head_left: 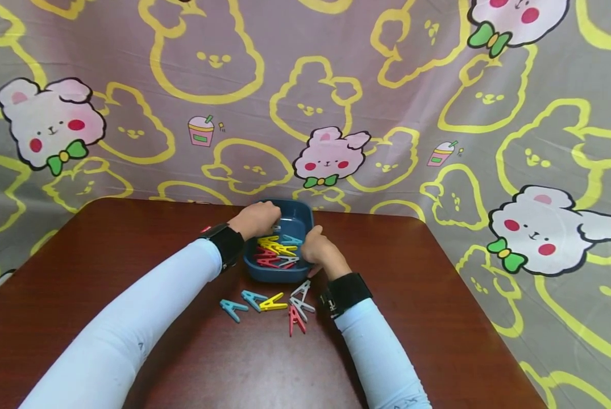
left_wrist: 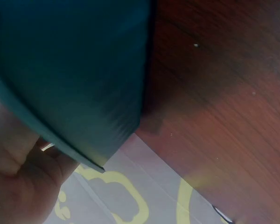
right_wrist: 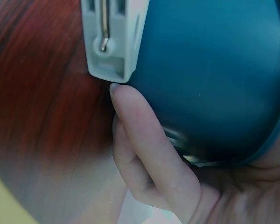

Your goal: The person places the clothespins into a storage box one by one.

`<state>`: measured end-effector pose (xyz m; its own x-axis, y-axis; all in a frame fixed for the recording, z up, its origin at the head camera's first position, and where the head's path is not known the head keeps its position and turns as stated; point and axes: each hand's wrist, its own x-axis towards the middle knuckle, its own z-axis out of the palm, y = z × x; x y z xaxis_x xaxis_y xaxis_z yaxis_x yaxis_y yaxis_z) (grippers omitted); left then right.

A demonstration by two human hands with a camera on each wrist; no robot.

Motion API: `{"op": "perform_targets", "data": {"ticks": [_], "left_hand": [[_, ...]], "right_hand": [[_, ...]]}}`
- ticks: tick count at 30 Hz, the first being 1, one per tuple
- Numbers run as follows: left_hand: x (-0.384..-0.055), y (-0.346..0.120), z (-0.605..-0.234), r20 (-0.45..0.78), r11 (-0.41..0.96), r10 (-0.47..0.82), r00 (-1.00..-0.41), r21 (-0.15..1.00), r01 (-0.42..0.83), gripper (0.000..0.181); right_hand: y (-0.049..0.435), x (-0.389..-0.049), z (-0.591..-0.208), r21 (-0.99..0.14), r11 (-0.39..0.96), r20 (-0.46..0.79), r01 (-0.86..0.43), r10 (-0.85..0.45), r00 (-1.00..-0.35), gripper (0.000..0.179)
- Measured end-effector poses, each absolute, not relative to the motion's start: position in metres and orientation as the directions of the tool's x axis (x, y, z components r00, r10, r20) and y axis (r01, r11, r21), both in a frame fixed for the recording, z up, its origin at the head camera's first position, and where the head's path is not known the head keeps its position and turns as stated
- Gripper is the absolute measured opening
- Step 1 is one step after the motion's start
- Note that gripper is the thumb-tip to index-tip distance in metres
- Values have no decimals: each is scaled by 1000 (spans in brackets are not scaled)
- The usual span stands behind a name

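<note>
Over the left rim of the blue tub (head_left: 277, 276), toward its far end, the left hand (head_left: 259, 219) reaches inward with bent fingers; whether they pinch the rim or a clip, I cannot tell. At the tub's near right side, the right hand (head_left: 318, 247) grips the wall, thumb up at the rim and fingers along the outside. Just beside a right fingertip lies a grey clip (head_left: 303, 287), off the tub's near right corner, so the right hand is nearer to the loose clips. The tub's long axis runs away from the person, with mixed clips (head_left: 285, 250) heaped in its near half. Beyond its near wall, the other loose clips lie on the table (head_left: 208, 363): grey, red, yellow and two blue, the blue ones farthest left.
</note>
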<state>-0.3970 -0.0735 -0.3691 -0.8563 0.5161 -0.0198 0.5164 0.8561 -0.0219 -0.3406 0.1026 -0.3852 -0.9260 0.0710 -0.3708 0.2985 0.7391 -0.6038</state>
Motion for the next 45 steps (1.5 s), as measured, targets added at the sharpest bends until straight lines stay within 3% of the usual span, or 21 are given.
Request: {"op": "perform_targets", "data": {"ticks": [5, 12, 19, 26, 45], "left_hand": [[-396, -78, -371, -43, 864, 502, -864, -9, 503, 11], [-391, -84, -368, -70, 876, 481, -874, 20, 481, 24], [-390, -89, -362, -89, 847, 532, -842, 39, 531, 24], [-385, -97, -357, -20, 823, 566, -824, 74, 563, 32], [-327, -160, -361, 213, 699, 555, -804, 405, 590, 34]], "right_hand": [[99, -342, -385, -604, 742, -367, 290, 64, -928, 76], [97, -342, -384, -613, 736, -362, 287, 61, -930, 76], [96, -341, -385, -609, 746, -362, 268, 39, -931, 77], [96, -340, -384, -610, 742, -361, 276, 49, -931, 77], [104, -338, -386, -607, 741, -365, 287, 61, -929, 78]]}}
